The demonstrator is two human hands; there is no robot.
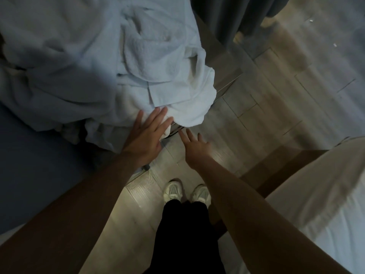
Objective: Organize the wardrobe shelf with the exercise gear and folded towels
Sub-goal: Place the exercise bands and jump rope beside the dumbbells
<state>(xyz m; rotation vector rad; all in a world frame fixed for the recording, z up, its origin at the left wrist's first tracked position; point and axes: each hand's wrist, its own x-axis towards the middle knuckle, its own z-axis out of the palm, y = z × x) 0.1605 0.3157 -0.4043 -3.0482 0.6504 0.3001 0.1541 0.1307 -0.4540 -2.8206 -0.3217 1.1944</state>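
A heap of white towels (162, 76) lies rumpled at the upper left, one corner hanging over an edge toward the floor. My left hand (146, 135) lies flat against the lower edge of the heap, fingers straight and spread. My right hand (195, 145) hovers just right of it over the floor, fingers spread, fingertips close to the drooping towel corner and holding nothing. No exercise gear shows in this view.
Pale wood-plank floor (276, 99) fills the middle and right. A dark blue surface (29, 165) lies at the left. A bed with white linen (316, 194) and a brown frame sits at the lower right. Dark curtains (237, 14) hang at the top. My white shoes (187, 192) stand below.
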